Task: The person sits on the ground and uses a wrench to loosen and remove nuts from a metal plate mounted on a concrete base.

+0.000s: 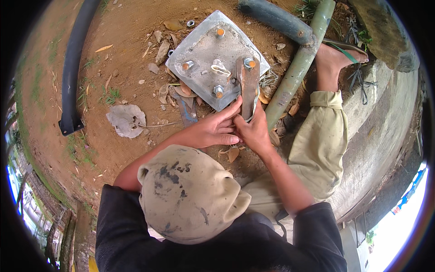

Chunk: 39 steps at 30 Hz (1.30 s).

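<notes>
A square grey concrete block [202,44] lies on the soil, with several upright threaded bolts, some rusty orange on top. A rusty flat metal bar [248,93] reaches over the block's right side, its far end beside the right-hand bolt [249,63]. My right hand [254,131] is closed round the bar's near end, beside a thin pale green strip. My left hand [213,129] lies alongside with fingers stretched out; its index fingertip touches the bar's left edge, and its thumb is near my right hand. The bar's lowest end is hidden by my hands.
A loose nut [190,23] lies beyond the block. A green metal pipe [290,77] with a dark pipe [276,18] joined to it lies right. A black curved post [74,68] stands left. A dry leaf [127,120] lies near my left arm; my bent knee [190,195] rises in front.
</notes>
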### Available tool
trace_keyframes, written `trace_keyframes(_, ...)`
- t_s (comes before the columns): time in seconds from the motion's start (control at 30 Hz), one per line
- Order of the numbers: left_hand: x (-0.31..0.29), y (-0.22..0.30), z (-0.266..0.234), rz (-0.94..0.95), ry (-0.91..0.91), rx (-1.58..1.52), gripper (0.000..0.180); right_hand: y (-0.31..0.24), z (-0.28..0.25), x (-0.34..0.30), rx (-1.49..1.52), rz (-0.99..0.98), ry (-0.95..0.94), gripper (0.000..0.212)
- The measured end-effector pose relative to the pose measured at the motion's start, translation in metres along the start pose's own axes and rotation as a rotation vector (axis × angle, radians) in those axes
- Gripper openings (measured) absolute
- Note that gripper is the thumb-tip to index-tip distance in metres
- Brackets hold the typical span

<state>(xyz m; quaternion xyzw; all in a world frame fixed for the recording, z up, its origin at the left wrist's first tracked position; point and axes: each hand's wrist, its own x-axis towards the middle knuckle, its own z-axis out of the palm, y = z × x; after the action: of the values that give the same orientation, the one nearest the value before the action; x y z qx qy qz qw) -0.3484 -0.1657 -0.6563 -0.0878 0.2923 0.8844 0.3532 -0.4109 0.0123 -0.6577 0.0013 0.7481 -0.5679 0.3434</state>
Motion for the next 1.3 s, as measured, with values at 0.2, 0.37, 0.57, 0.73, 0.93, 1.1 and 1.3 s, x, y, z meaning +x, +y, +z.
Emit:
trace_keyframes(0.2,0.041,0.0,0.014,-0.05,-0.11,0.083,0.105,0.001,-0.112,0.046,-0.621,-0.168,-0.384,0.07)
trace_keyframes(0.37,0.096,0.006,0.025,0.049,-0.249,0.168,0.096,-0.152,-0.145,0.203,-1.693,-0.527,-0.739,0.049)
trace_keyframes(0.57,0.07,-0.011,-0.001,0.022,-0.047,0.037,0.097,-0.158,-0.184,0.191,-1.524,-0.659,-0.555,0.033)
trace_keyframes(0.73,0.067,-0.016,-0.004,0.011,-0.005,0.001,0.095,-0.102,-0.172,0.103,-0.934,0.088,-0.376,0.022)
trace_keyframes(0.93,0.06,-0.011,0.002,0.089,0.027,-0.003,0.085,-0.024,-0.073,-0.017,-0.202,0.412,-0.02,0.023)
trace_keyframes(1.1,0.039,-0.018,-0.009,0.154,0.117,0.018,0.082,-0.025,-0.003,-0.023,0.004,0.31,0.066,0.015)
trace_keyframes(1.3,0.032,-0.003,-0.003,0.221,0.103,0.041,0.084,-0.018,0.008,-0.01,0.083,0.228,0.087,0.015)
